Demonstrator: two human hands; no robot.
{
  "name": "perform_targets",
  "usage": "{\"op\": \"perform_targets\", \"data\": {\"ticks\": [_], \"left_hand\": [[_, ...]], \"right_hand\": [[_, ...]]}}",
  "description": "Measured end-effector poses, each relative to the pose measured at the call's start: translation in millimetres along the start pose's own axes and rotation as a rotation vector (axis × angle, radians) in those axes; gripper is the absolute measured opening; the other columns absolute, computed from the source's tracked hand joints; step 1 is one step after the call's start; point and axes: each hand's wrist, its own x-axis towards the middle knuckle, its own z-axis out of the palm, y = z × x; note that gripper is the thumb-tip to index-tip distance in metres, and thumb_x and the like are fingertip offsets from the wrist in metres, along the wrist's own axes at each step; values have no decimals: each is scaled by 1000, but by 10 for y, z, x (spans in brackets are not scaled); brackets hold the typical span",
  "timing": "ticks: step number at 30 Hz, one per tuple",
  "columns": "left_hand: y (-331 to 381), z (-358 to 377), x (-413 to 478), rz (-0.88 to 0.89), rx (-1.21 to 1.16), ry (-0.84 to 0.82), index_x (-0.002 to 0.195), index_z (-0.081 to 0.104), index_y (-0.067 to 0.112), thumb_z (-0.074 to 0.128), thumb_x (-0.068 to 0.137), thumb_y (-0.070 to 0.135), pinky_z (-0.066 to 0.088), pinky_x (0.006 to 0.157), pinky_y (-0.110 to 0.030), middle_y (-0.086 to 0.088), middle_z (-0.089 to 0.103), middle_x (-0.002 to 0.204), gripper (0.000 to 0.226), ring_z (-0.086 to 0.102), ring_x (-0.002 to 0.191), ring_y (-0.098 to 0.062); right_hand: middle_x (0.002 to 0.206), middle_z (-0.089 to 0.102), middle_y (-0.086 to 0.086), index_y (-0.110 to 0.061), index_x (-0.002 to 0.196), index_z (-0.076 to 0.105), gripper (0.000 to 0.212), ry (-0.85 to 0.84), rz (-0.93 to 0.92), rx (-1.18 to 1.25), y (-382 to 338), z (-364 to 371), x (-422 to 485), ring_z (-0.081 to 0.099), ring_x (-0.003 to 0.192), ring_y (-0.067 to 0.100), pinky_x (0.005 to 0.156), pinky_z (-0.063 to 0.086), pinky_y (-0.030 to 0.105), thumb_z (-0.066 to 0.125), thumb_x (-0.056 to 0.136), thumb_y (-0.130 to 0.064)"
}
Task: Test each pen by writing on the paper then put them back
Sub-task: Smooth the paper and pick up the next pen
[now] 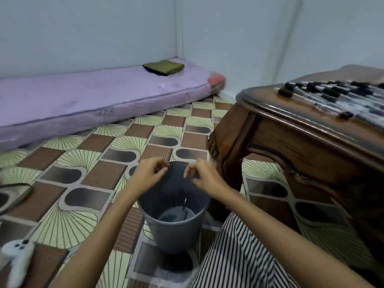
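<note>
Pens (332, 100) lie well right of left hand (150, 173) and right hand (204, 175), curled, grip unclear.

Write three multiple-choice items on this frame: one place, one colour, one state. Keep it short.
1. Where does the grey bin stand? A on the tiled floor beside the wooden table; B on the table; C on a shelf.
2. What colour is the folded cloth on the mattress? A red; B green; C white.
3. How is the bin? A tipped over; B lidded; C upright, open-topped.
Answers: 1 A, tiles show around its base; 2 B, olive green on the purple mattress; 3 C, its rim faces up, inside visible.
</note>
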Motion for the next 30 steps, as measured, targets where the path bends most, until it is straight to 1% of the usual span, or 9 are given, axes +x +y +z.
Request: {"op": "perform_targets", "data": {"ticks": [2,6,11,15,19,21,24,27,30], "left_hand": [[123,-111,130,57,-20,30,98,66,9,59,88,8,51,77,-28,-1,65,89,13,60,78,-13],[606,-376,419,209,-69,102,97,67,10,60,88,9,47,63,-10,-1,65,85,12,61,73,-13],[1590,-587,819,497,-141,167,98,66,13,61,88,14,47,70,-9,-1,63,84,11,58,69,-4],[2619,-439,1037,792,-214,44,97,67,11,47,77,43,44,72,-8,1,64,86,43,56,79,-1],[3503,-41,1156,991,-254,-71,97,68,8,61,86,19,51,78,-27,-3,65,91,17,62,83,-14],[3988,226,1160,1089,-203,-180,100,68,10,59,89,13,48,77,-20,0,63,95,14,58,87,-12],[4561,650,1113,1218,-105,-378,105,63,7,53,93,17,39,70,-13,1,58,98,19,53,89,-12],[4873,1029,1056,1247,38,-508,123,52,12,48,96,24,33,83,-17,1,52,117,31,47,101,-12],[5011,1275,1019,1288,115,-570,134,45,20,42,97,31,32,97,-22,2,46,138,38,44,122,-15]], "right_hand": [[79,50,-4,-14,83,70,26,77,-35,8,-103,-285,-17,52,75,13,69,41,22,58,77,8],[77,56,-1,-15,81,70,25,281,-86,-32,-275,-1050,-110,53,72,11,69,42,24,59,73,6],[66,47,-13,-19,82,70,22,497,-51,-165,-325,-2236,-510,44,64,0,64,36,19,60,73,-2],[69,49,-15,-32,77,63,23,607,153,-344,-54,-3031,-1088,51,71,4,71,46,26,62,75,-9],[72,54,-12,-32,76,61,23,602,390,-431,240,-3541,-1743,54,74,9,75,50,29,62,77,-9],[73,58,-9,-30,75,61,23,600,528,-466,433,-3746,-2133,56,74,11,76,51,31,62,77,-7],[72,62,-10,-26,75,64,18,506,731,-459,690,-3925,-2671,62,76,18,69,51,27,64,77,-8],[82,60,-4,-16,95,69,16,400,892,-441,940,-3990,-3083,56,78,16,58,46,21,68,79,-12],[98,53,0,-10,112,62,34,233,1038,-341,1178,-4036,-3373,52,91,18,67,51,27,71,82,-22]]}}
